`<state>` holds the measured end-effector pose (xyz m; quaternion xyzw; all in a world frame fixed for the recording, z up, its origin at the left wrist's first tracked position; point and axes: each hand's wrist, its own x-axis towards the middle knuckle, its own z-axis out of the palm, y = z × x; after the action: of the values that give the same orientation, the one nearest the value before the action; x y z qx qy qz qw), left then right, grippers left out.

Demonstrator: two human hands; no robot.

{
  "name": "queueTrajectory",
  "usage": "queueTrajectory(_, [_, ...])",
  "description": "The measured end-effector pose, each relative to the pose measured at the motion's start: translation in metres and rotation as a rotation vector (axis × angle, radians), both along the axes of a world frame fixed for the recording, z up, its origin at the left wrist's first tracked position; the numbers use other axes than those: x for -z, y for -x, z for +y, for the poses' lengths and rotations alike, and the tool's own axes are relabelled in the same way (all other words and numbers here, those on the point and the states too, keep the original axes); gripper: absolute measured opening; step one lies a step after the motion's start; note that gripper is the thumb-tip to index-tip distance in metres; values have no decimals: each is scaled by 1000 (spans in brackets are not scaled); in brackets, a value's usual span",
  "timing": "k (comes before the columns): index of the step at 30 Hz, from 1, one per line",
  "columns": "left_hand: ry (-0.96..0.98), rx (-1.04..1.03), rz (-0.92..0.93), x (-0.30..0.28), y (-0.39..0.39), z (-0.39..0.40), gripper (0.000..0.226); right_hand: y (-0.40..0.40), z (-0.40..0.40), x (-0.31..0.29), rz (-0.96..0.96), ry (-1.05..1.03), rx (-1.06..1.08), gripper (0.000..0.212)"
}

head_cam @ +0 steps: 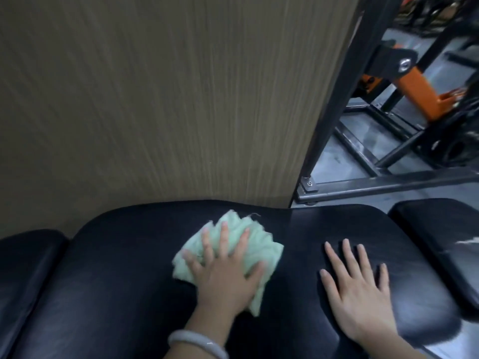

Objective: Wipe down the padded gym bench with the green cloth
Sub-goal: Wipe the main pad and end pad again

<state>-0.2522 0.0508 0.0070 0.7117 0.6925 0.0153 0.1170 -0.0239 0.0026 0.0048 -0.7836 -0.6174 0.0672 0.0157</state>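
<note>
A black padded bench [124, 275] fills the lower half of the view. On its middle pad lies a crumpled pale green cloth [261, 244]. My left hand [225, 273] presses flat on the cloth with fingers spread; a pale bangle sits on that wrist. My right hand [360, 286] rests flat on the bare pad to the right of the cloth, fingers straight and apart, holding nothing.
A wood-grain panel [155, 99] stands right behind the bench. A second black pad [440, 229] lies at the right, another pad [23, 260] at the left. Black and orange gym machine frames [414, 84] stand on the grey floor at the upper right.
</note>
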Motion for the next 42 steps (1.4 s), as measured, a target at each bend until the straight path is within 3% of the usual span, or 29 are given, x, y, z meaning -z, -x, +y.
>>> queueTrajectory(5, [-56, -90, 43, 7, 24, -45, 69, -2, 4, -1, 0, 31, -41, 70])
queueTrajectory(10, [-25, 47, -16, -2, -46, -77, 77, -4, 9, -1, -15, 53, -95, 70])
queueTrajectory(16, [-55, 107, -32, -3, -94, -25, 64, -5, 10, -1, 14, 1, -108, 68])
queueTrajectory(22, [-123, 146, 28, -2, -94, 5, 64, -7, 12, 7, 25, -7, -104, 59])
queueTrajectory(30, [-35, -138, 82, 9, -35, -48, 65, -10, 13, 5, 35, -18, -112, 62])
queueTrajectory(36, [-25, -277, 30, 4, -77, -83, 71, -10, 12, -4, 108, -15, -145, 74])
queueTrajectory(38, [-1, -275, -11, 1, -94, -85, 72, -15, 12, -6, 217, -34, -163, 79])
queueTrajectory(42, [0, -251, -35, 2, -122, -77, 72, -23, 8, -13, 355, -34, -274, 72])
